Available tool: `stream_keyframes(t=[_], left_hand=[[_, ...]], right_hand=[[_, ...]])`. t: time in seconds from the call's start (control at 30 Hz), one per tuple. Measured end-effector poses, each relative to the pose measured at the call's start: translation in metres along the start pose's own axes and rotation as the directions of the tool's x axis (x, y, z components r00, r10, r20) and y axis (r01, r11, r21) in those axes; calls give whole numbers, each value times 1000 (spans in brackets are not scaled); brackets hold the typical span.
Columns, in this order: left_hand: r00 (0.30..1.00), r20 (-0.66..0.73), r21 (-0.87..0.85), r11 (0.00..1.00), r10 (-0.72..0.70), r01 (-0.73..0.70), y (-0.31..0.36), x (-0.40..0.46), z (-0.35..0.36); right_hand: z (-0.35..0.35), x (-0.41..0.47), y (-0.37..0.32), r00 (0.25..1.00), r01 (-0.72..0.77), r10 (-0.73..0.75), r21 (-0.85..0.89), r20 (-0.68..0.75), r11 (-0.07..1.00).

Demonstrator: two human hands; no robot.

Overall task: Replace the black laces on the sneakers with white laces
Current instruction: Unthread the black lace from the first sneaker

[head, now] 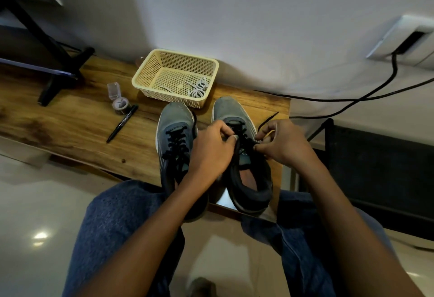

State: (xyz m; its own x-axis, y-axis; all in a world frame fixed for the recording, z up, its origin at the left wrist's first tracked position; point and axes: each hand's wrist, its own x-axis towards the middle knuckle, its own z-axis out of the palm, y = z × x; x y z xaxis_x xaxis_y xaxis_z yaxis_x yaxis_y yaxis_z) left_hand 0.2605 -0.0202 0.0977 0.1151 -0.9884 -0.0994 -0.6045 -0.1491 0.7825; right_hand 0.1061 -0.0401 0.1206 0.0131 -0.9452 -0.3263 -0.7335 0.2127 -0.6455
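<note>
Two grey-blue sneakers stand side by side on a wooden bench, toes pointing away from me. The left sneaker (175, 132) is fully laced in black. On the right sneaker (231, 111), my left hand (211, 148) grips the tongue and the lacing at the eyelets. My right hand (281, 141) pinches the black lace (267, 120) at the shoe's right side, and its free end trails off to the right over the bench. White laces (198, 87) lie bundled in a cream plastic basket (150, 71) just beyond the shoes.
A black marker (122, 124) and a small clear container (118, 99) lie left of the shoes on the wooden bench (70, 118). A black stand foot (63, 73) sits at the far left. Cables (352, 101) run along the wall on the right. My knees are below the bench.
</note>
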Motion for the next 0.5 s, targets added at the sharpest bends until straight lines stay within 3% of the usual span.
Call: stream_keyframes(t=[0.1,0.17,0.27,0.37,0.5], left_hand=[[982,86,140,974,167,-178,1,-6,5],[955,99,307,904,281,-298,2,-5,7],[923,81,425,825,375,-372,4,0,5],[914,79,432,813,398,-391,6,-2,4],[964,-5,237,937,264,-256,9,-5,1]], right_hand=[[-1,-3,0,1000,15,-15,-2,-18,1000],[0,-6,-1,999,24,-24,10,-22,1000],[2,-9,-2,998,36,-36,-4,-42,999],[4,-11,-2,996,41,-43,-26,-73,999],[2,-11,-2,994,32,-34,-18,-108,999]])
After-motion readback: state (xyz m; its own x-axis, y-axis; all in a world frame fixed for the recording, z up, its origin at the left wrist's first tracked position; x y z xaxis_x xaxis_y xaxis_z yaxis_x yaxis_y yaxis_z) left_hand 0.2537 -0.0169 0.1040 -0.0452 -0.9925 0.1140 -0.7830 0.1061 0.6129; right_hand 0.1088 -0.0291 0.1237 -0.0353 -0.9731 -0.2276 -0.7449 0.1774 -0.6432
